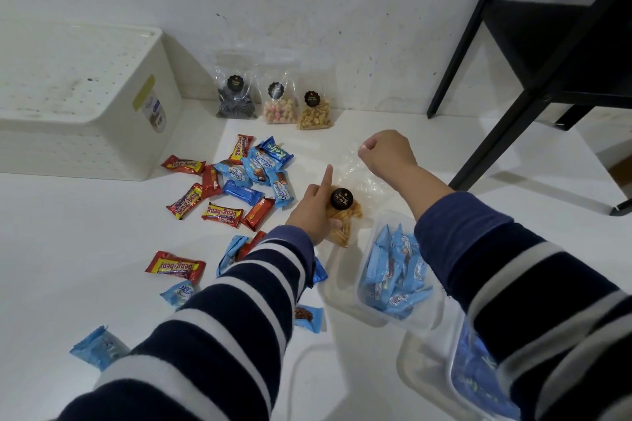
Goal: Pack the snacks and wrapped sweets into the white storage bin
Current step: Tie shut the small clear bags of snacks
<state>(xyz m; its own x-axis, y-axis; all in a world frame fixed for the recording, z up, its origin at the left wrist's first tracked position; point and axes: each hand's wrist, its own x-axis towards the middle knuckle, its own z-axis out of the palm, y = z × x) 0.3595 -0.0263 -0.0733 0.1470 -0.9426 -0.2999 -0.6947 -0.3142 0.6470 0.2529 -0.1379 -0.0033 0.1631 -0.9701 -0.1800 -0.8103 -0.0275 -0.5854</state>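
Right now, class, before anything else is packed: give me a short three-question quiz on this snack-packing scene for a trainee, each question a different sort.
1. True or false: the white bin already holds the three pouches by the wall.
2. What do both hands hold? A) a red bar B) a clear chip bag C) a tub lid
3. Fill in: the clear tub near the right sleeve holds ____ wrapped sweets.

Key: 1 false; the dark, pink and peanut pouches stand on the table. 2 B; the left hand grips the chip bag and the right hand pinches its top. 3 blue.
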